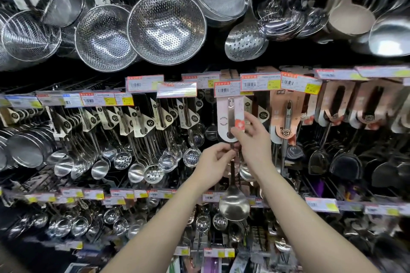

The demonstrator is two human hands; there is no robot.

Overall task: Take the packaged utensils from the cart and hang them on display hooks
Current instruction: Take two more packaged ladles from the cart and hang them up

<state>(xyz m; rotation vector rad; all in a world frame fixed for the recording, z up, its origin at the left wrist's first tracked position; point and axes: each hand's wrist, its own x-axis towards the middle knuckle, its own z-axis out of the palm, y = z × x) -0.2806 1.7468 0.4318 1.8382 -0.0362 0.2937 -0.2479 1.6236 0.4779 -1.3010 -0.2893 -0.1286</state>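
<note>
A steel spoon on a pale pink card [230, 117] hangs upright in the middle of the wall display, its bowl [234, 205] low down. My right hand [253, 137] pinches the lower part of the card beside its red sticker. Just below, my left hand [214, 163] is closed around the spoon's thin handle. The card's top sits right under a price tag [227, 89] at the end of a display hook; the hook itself is hidden. No cart is in view.
Packaged ladles and skimmers [153, 126] crowd the hooks to the left. Copper-carded utensils [287, 115] and black spatulas [346, 162] hang to the right. Large steel colanders [166, 26] and strainers hang overhead. More hooks with price tags [321, 204] run below.
</note>
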